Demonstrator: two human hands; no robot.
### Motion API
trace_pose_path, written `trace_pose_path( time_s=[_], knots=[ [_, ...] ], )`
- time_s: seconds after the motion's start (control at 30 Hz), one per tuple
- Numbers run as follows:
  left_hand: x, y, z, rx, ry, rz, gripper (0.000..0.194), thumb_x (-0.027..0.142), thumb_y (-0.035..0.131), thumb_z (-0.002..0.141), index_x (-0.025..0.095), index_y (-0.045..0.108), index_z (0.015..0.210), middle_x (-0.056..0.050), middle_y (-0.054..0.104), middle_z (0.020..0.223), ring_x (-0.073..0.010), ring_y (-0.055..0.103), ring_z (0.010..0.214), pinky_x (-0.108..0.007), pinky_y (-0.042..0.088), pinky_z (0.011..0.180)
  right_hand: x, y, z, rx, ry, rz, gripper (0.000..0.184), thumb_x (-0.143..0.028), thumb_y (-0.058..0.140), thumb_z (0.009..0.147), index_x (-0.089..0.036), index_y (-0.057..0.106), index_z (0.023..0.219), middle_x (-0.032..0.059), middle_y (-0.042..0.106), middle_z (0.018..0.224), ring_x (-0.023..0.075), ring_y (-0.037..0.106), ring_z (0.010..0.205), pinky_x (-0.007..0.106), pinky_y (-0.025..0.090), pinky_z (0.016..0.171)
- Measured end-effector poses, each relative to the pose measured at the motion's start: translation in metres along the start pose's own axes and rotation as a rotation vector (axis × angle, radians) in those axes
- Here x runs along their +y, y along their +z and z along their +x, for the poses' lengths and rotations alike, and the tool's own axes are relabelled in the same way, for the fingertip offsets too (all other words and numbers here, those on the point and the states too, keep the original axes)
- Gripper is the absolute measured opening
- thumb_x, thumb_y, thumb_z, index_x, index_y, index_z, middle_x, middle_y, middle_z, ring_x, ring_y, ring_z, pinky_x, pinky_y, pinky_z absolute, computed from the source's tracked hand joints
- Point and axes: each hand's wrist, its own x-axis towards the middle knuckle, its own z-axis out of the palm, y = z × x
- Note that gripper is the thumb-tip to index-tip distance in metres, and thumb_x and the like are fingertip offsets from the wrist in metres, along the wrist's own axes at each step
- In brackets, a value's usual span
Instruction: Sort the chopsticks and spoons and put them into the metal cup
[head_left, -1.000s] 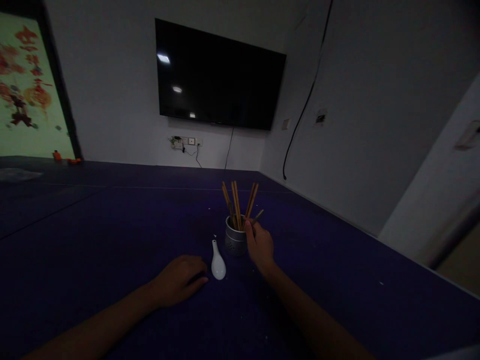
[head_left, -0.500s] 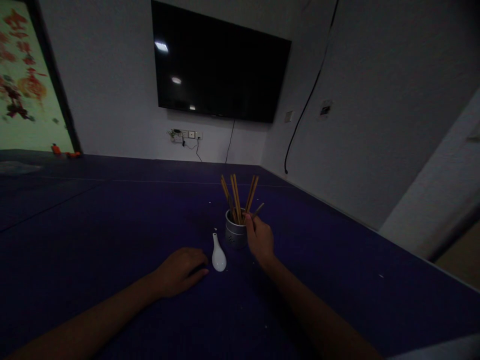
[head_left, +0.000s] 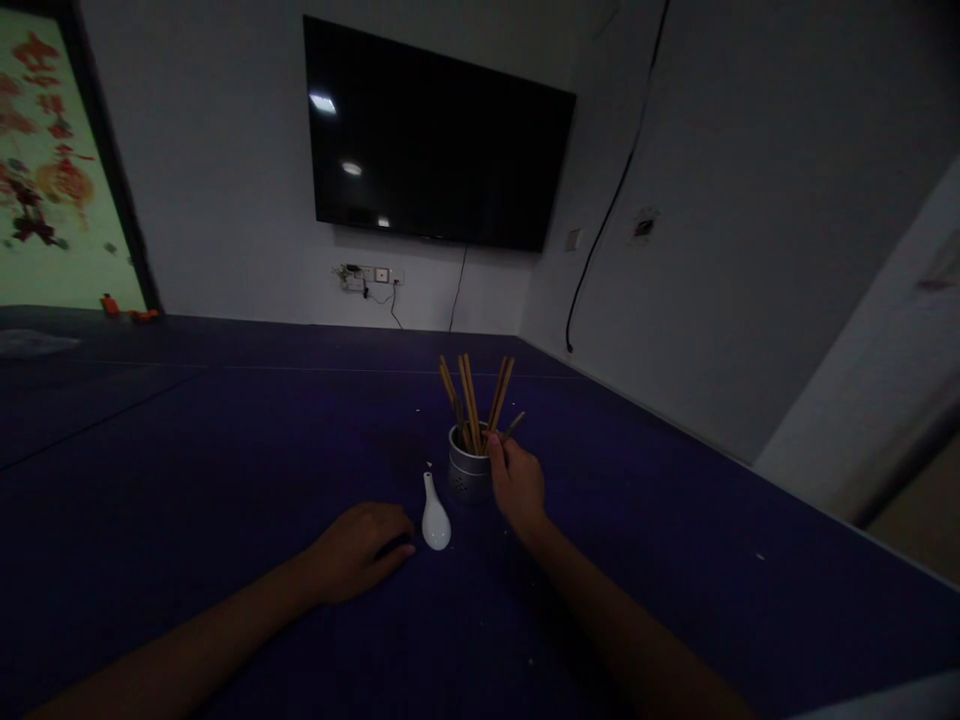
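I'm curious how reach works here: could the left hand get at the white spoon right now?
Probably yes. The left hand looks empty, close beside the white spoon, with nothing visible between them. The right hand is at the cup, out of the way.

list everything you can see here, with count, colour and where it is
utensil holder: 1, grey, on table
chopsticks: several, light brown, upright or leaning in holder
utensil handles: at least 2, greyish, in holder
spoon: 1, white, left of holder
table: dark blue-purple, under everything
television: 1, black, far wall
socket strip: white, below television
thick cable: 1, black, right wall
wall plates: 2, right wall
orange items: at least 2, far left
clear plastic: 1, far left
decorated panel: 1, pale green and red, left
left hand: 1, beside spoon
right hand: 1, at holder's right rim
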Motion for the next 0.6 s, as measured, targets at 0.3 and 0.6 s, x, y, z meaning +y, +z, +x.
trace_pose_path(
  time_s=[0.3, 0.6],
  knots=[
    [-0.0003, 0.0000, -0.0004, -0.002, 0.008, 0.004, 0.024, 0.036, 0.039, 0.093, 0.020, 0.057, 0.095, -0.004, 0.064, 0.089, -0.0181, 0.059, 0.082, -0.031, 0.046, 0.075, -0.0008, -0.0005, -0.0005, 0.007, 0.024, -0.013, 0.044, -0.042, 0.028, 0.096, -0.020, 0.062, 0.114, 0.0082, 0.071, 0.088, 0.0214, 0.066, 0.079, 0.027, 0.042, 0.065],
    [0.0002, -0.0012, 0.0005, -0.023, 0.000, 0.003, 0.021, 0.033, 0.041, 0.092, 0.020, 0.057, 0.095, -0.005, 0.064, 0.090, -0.0189, 0.060, 0.084, -0.032, 0.046, 0.076, -0.0025, -0.0013, -0.0022, 0.044, 0.096, -0.067, 0.045, -0.045, 0.031, 0.094, -0.022, 0.048, 0.129, 0.0046, 0.070, 0.084, 0.0209, 0.065, 0.073, 0.026, 0.037, 0.059]
  ],
)
